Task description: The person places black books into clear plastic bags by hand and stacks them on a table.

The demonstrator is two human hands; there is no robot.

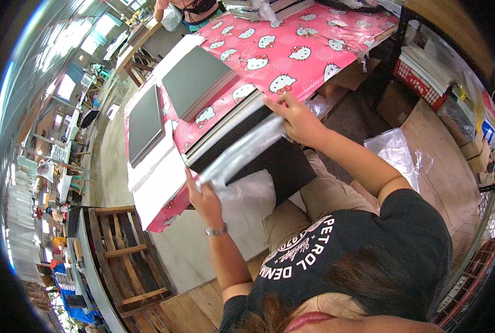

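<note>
A strip of clear plastic (246,149), blurred by motion, stretches between my two hands over a large black board (286,166). My left hand (204,203), a metal watch on its wrist, closes on its near-left end. My right hand (299,121) pinches the far-right end, close to the corner of the black board. More of the clear plastic (251,195) hangs loose below, in front of the table's edge. Pale edges of stacked boards (223,126) show along the board's far side. Whether the plastic is a bag or a sheet I cannot tell.
On the pink patterned tablecloth (300,54) lie a thick stack of dark boards (197,79) and a thinner one (146,127), with white sheets (157,169) beside them. A wooden pallet (126,252) stands at left, a red basket (419,83) at right. Another person (194,8) is beyond the table.
</note>
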